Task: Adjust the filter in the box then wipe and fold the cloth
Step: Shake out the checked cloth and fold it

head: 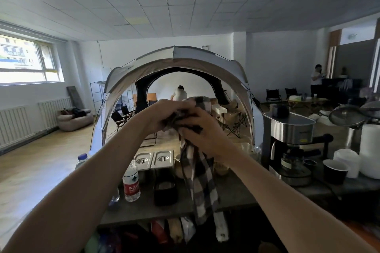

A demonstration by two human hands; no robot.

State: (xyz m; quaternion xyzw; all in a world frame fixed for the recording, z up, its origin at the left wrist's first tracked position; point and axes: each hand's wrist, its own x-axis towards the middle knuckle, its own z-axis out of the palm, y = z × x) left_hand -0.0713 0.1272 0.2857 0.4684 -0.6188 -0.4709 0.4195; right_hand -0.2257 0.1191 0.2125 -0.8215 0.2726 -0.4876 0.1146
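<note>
Both my hands are raised in front of me, high above the counter. My left hand [164, 114] and my right hand [202, 131] are closed together on a black-and-white checked cloth [198, 178]. The cloth is bunched between the palms, and its long tail hangs down to the counter's front edge. A small black box [164, 191] stands on the dark counter [144, 209] below my hands. I cannot make out a filter in it.
A water bottle [131, 183] stands left of the black box. Two lidded steel pans [153, 159] sit behind. At right are a steel coffee machine [287, 141], a black cup [335, 171] and white cups [347, 160]. A tent [174, 61] and two people lie beyond.
</note>
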